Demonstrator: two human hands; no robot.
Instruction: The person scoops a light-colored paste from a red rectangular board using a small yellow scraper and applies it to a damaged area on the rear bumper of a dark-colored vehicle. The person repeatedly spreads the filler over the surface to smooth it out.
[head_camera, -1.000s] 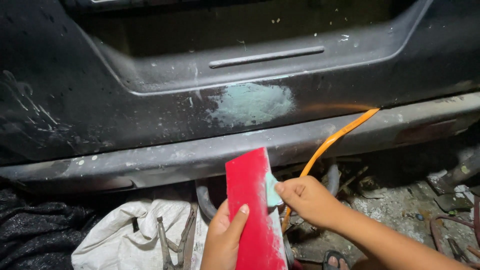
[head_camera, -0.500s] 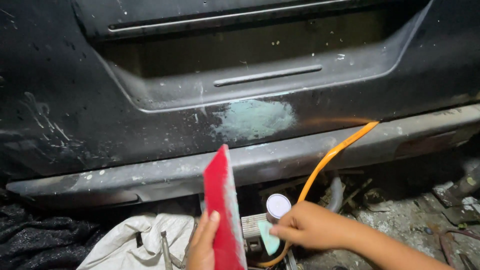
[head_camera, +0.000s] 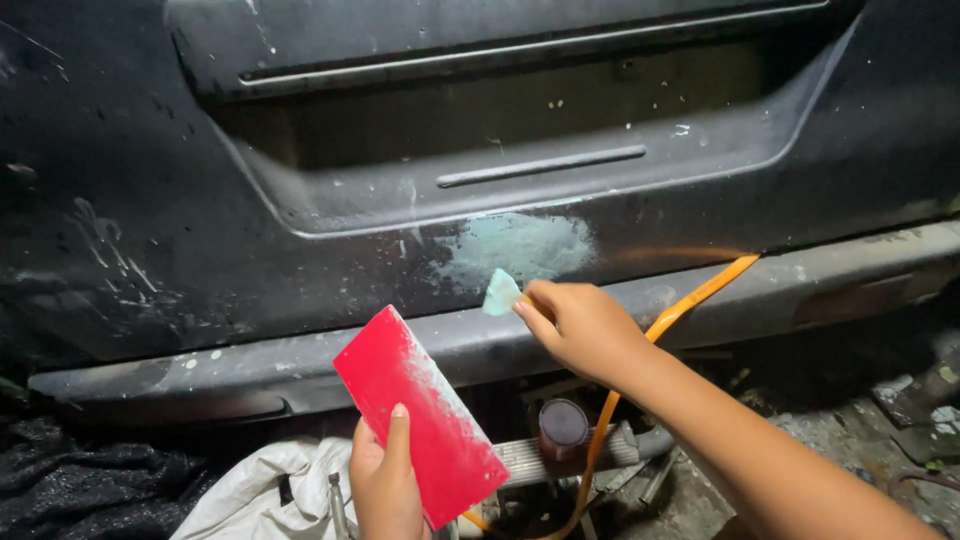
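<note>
The right hand (head_camera: 585, 325) sits at the centre of the frame, its fingers closed on a small pale green spreader (head_camera: 500, 293) whose edge lies just below the pale green filler patch (head_camera: 520, 248) on the dark car panel (head_camera: 150, 220). Half a second ago this hand was low in the frame, near the small dark can (head_camera: 563, 425); it has since risen to the panel. The left hand (head_camera: 385, 480), at the lower middle, grips a red rectangular board (head_camera: 425, 415) from below, with the thumb across its face. The board now shows its broad face smeared with whitish filler, where before it was turned nearly edge-on. An orange hose (head_camera: 690, 300) runs from the right of the bumper (head_camera: 800, 290) down behind the right wrist. A white cloth bag (head_camera: 255, 495) lies at the lower left.
</note>
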